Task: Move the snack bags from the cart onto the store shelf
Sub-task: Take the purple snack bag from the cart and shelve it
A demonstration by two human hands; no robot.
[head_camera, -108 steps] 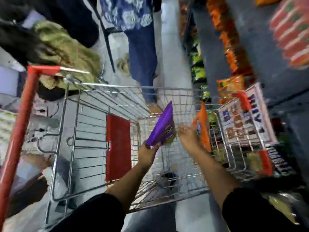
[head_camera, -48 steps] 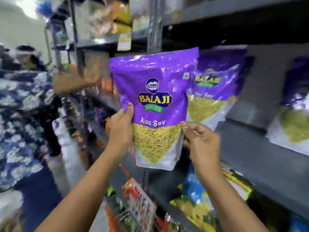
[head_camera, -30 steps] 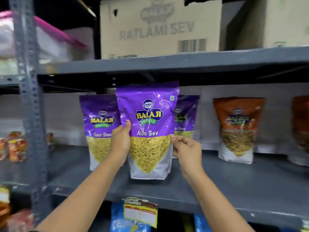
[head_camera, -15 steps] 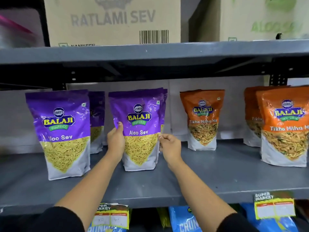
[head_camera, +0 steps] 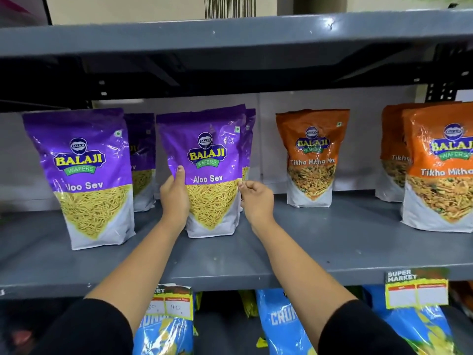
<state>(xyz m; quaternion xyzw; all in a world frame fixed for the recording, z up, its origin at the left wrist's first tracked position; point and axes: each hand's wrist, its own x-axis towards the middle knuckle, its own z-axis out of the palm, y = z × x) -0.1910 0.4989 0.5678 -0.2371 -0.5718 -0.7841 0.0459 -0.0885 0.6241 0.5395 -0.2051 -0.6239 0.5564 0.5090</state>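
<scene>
A purple Aloo Sev bag (head_camera: pixel 208 160) stands upright on the grey shelf (head_camera: pixel 294 252), in front of another purple bag whose edge shows behind it. My left hand (head_camera: pixel 175 198) grips its left edge, thumb up on the front. My right hand (head_camera: pixel 256 201) pinches its right edge with curled fingers. Another purple Aloo Sev bag (head_camera: pixel 84 175) stands to the left, nearer the shelf front, with one more behind it. The cart is out of view.
Orange Tikha Mitha Mix bags (head_camera: pixel 311 157) (head_camera: pixel 440 170) stand to the right on the same shelf. The shelf above (head_camera: pixel 230 34) carries cardboard boxes. Blue snack bags (head_camera: pixel 281 321) and yellow price tags (head_camera: pixel 416 290) hang below the front edge.
I lifted the purple bag from the cart and turned to the shelf. Over the last second it went down onto the shelf and back against the purple bag behind it.
</scene>
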